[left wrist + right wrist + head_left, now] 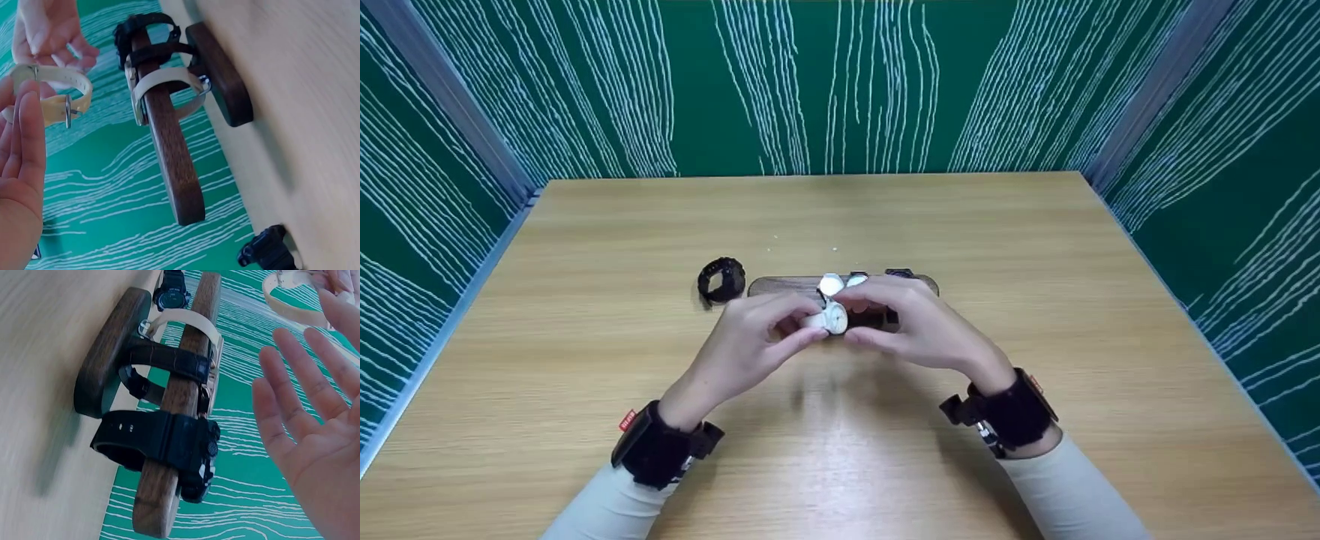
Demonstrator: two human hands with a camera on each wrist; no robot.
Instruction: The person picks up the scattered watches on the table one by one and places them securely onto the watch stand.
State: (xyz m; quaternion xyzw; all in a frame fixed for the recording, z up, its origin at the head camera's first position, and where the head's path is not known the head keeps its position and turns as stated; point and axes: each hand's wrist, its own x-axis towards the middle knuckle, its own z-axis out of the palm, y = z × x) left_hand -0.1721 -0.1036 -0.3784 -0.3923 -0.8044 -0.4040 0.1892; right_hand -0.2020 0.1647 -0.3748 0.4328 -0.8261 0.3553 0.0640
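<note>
My left hand (754, 337) pinches a watch with a pale strap (835, 318) between thumb and fingers, in front of a wooden watch stand (787, 285). In the left wrist view the strap (82, 90) forms a closed loop with a metal buckle. My right hand (915, 319) is just right of the watch; its fingers (315, 388) are extended in the right wrist view. Whether its fingertips touch the watch cannot be told. On the stand's bar (171, 152) hang a white-strapped watch (191, 319), a dark leather-strapped watch (169, 363) and a chunky black watch (188, 447).
Another black watch (721, 280) stands on the wooden table (622, 337), left of the stand. The stand's dark base (104, 354) rests on the tabletop. Green panels with white lines (735, 90) border the back and sides. A few white specks lie behind the stand.
</note>
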